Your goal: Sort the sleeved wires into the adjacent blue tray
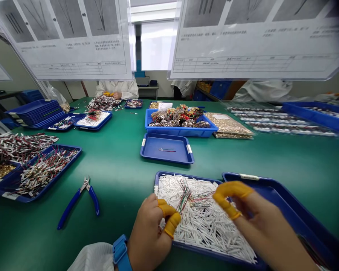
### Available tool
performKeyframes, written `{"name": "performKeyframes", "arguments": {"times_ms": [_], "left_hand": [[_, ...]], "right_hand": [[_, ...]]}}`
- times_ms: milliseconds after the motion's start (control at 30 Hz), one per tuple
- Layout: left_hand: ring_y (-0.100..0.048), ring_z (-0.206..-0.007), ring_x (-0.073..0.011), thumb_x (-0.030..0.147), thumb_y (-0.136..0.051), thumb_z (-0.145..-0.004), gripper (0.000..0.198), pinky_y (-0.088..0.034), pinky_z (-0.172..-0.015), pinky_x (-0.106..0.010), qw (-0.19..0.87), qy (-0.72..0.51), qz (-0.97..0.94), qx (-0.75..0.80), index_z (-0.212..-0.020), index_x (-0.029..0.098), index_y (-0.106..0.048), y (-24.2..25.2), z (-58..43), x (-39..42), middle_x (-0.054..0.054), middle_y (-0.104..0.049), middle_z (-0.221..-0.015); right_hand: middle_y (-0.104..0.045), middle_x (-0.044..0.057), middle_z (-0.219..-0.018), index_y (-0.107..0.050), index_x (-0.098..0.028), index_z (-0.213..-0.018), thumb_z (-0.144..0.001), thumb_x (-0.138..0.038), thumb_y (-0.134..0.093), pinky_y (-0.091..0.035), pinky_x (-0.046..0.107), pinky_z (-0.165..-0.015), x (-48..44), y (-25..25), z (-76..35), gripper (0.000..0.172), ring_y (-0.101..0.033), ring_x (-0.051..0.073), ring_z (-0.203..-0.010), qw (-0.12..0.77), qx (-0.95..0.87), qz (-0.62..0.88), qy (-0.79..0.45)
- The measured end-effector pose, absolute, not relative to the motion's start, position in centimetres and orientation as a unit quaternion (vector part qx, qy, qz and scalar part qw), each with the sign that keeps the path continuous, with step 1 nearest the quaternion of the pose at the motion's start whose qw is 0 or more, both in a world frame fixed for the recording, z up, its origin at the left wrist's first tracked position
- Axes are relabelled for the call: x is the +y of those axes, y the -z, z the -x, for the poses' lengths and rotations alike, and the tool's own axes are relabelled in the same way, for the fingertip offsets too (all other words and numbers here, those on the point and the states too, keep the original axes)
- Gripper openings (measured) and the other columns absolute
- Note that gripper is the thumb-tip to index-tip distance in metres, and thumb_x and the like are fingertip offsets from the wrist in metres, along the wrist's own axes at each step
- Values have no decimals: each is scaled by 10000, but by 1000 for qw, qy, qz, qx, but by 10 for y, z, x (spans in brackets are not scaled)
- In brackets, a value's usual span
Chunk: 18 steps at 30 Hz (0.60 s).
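Note:
My left hand (154, 231), with yellow finger cots on thumb and forefinger, is closed in a pinch over the near left part of a blue tray of white tubes (211, 222). Thin red, green and black wires (184, 197) run up from its fingertips across the tubes. My right hand (251, 214), also in yellow finger cots and slightly blurred, is closed over the tray's right side. More thin wires reach towards its fingertips; what it grips is hidden. A blue tray (167, 148) with a few loose wires lies beyond.
Blue-handled cutters (86, 192) lie at left, near a tray of wired parts (45, 171). Another blue tray (282, 199) sits under my right forearm. A bin of bundled parts (180, 130) stands further back. Instruction sheets (243, 49) hang overhead. A co-worker (118, 90) sits opposite.

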State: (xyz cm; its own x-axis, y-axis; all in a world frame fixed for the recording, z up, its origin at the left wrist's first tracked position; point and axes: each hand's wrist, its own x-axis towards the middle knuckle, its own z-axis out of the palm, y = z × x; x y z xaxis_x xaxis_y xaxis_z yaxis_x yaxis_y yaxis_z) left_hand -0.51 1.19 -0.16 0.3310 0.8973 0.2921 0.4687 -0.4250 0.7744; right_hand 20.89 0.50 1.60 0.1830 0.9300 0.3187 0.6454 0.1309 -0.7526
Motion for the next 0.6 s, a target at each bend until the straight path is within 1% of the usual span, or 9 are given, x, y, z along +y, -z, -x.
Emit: {"name": "performKeyframes", "arguments": {"times_ms": [67,100,133,200,267,333,400,500,600], "left_hand": [[-564,-734,-234,240,-544,-882,143,-463,-670,-379,306,-366,-748,463,-812,183,-655,0,6,13,-76,-652,-771],[-564,-733,-230,253,-545,-889,147,-457,-656,-364,314,-367,-743,464,-817,188,-656,-1,6,14,-69,-653,-769],[-563,-737,-225,258,-552,-890,145,-452,-649,-351,322,-368,-740,462,-815,191,-657,-2,6,14,-61,-653,-767],[-561,-763,-220,244,-586,-876,116,-449,-654,-330,336,-377,-735,453,-810,190,-664,-3,5,13,-53,-655,-779],[-558,-781,-218,218,-623,-853,78,-448,-663,-321,343,-384,-733,444,-805,182,-672,-4,4,13,-48,-660,-785],[-556,-782,-219,199,-641,-839,54,-447,-672,-323,344,-385,-734,440,-807,174,-677,-3,3,13,-47,-666,-779],[-558,-792,-226,194,-647,-833,47,-452,-695,-336,341,-383,-738,439,-819,167,-683,-2,3,12,-55,-670,-789],[-564,-811,-241,192,-633,-840,73,-465,-736,-367,329,-377,-744,442,-848,153,-694,1,3,11,-83,-667,-825],[-579,-811,-248,188,-601,-858,105,-468,-782,-405,315,-371,-755,439,-858,150,-699,4,2,10,-90,-663,-817]], "right_hand": [[-717,74,-817,-694,-257,-760,-700,-306,-683,-541,403,-712,2,-15,-208,78,-676,278,-771,312,-698,619,-181],[-724,81,-818,-707,-247,-750,-662,-256,-708,-555,403,-686,1,-13,-205,89,-686,282,-749,255,-726,615,-174],[-728,90,-828,-720,-236,-757,-626,-201,-725,-566,402,-663,-1,-11,-201,136,-695,287,-738,206,-740,621,-159],[-726,100,-822,-733,-215,-766,-594,-127,-726,-581,398,-624,-4,-7,-193,193,-706,289,-711,129,-753,634,-118],[-719,89,-769,-730,-210,-738,-617,-120,-714,-589,383,-585,-6,-4,-189,151,-709,272,-662,78,-763,636,-85],[-706,74,-709,-712,-210,-688,-651,-138,-693,-586,357,-535,-7,-3,-187,84,-702,252,-612,57,-771,632,-42],[-701,75,-677,-702,-207,-662,-664,-130,-667,-583,351,-517,-8,-3,-185,84,-701,261,-625,59,-782,621,14],[-697,87,-651,-697,-192,-637,-622,-39,-608,-583,365,-536,-7,-4,-182,178,-695,282,-656,70,-797,596,75],[-700,90,-650,-688,-182,-629,-548,39,-553,-581,382,-565,-6,0,-183,271,-681,285,-654,69,-804,586,80]]}}
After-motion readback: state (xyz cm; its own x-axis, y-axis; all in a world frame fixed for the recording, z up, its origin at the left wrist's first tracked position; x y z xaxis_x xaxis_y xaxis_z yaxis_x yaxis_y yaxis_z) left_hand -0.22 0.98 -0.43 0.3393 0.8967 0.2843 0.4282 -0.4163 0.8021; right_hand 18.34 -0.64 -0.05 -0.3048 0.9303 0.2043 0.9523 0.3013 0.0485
